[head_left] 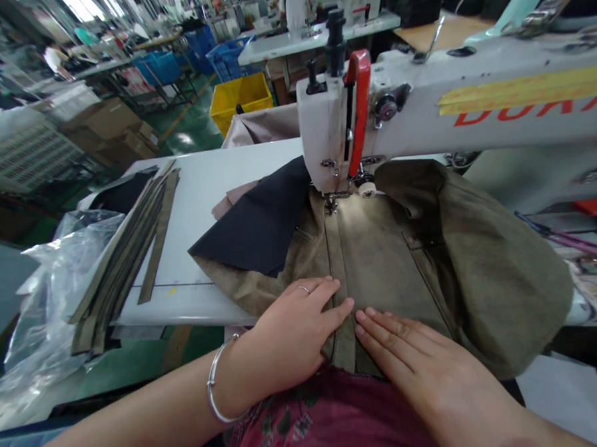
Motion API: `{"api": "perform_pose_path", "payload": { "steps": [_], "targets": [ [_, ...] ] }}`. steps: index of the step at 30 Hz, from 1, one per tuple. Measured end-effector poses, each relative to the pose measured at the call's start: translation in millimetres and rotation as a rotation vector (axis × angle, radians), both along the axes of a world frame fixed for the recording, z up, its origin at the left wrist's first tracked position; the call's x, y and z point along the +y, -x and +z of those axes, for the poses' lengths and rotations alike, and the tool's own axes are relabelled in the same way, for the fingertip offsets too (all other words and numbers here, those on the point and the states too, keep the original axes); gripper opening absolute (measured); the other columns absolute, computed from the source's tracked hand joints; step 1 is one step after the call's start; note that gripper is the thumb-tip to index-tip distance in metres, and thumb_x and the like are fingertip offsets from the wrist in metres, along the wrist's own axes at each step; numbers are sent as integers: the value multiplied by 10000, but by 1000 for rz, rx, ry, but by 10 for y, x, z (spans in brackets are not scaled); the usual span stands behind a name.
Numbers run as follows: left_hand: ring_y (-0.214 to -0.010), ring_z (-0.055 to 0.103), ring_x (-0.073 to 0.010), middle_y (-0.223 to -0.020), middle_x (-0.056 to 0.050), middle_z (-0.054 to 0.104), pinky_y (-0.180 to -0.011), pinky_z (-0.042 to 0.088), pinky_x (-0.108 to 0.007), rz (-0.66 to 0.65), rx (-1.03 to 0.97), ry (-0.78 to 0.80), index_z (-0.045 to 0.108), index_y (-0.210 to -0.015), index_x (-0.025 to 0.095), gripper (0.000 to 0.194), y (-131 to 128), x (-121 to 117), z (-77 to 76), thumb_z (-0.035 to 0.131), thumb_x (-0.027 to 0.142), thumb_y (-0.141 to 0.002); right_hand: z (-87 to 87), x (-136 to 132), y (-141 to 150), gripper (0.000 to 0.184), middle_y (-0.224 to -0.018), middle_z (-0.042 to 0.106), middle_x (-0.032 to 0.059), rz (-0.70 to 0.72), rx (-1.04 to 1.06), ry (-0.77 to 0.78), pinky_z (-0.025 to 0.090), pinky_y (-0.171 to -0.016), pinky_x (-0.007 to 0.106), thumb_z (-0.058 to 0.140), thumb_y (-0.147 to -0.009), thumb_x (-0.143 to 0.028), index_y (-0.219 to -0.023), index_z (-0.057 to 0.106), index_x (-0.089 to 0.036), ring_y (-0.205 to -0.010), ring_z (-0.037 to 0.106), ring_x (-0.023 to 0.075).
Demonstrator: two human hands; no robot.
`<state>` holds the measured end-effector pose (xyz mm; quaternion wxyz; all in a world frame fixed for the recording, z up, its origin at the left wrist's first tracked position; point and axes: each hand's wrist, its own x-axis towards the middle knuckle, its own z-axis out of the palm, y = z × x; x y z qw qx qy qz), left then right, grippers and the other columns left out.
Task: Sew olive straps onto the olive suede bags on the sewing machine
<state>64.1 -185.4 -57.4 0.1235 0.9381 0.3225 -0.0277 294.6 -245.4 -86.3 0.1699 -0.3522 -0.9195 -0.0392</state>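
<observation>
An olive-brown garment (380, 259) lies across the bed of a white sewing machine (423, 117). A narrow strip of the same cloth (337, 261) runs down it from the presser foot (330, 205) toward my body. My left hand (298, 323) rests on the strip with its fingers spread, the fingertips pressing near its edge. Flat on the garment just right of the strip lies my right hand (410, 351), fingers stretched out. A dark navy lining piece (258, 219) is folded over the garment's left side. The needle tip is too small to make out.
On the white table (196, 189) to the left lies a bundle of olive strips (125, 259), beside clear plastic wrap (56, 283). Scissors with purple handles (580, 242) lie at the right. Behind the table stand a yellow crate (242, 96) and cardboard boxes (108, 127).
</observation>
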Motion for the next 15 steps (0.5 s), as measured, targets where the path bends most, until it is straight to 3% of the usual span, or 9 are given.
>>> {"api": "perform_pose_path", "payload": {
  "steps": [15],
  "targets": [
    [-1333,400,-317,-1447,-177,402,-1120,335,-452,0,-5,-79,433,-1404,164,665,-23,310,-15,658,290,-791,-28,308,-60,445,-1382,533,89,63,7,40,526,-972,377,362,-902,-128,-1286,585,-94,-1273,499,232]
  ]
}}
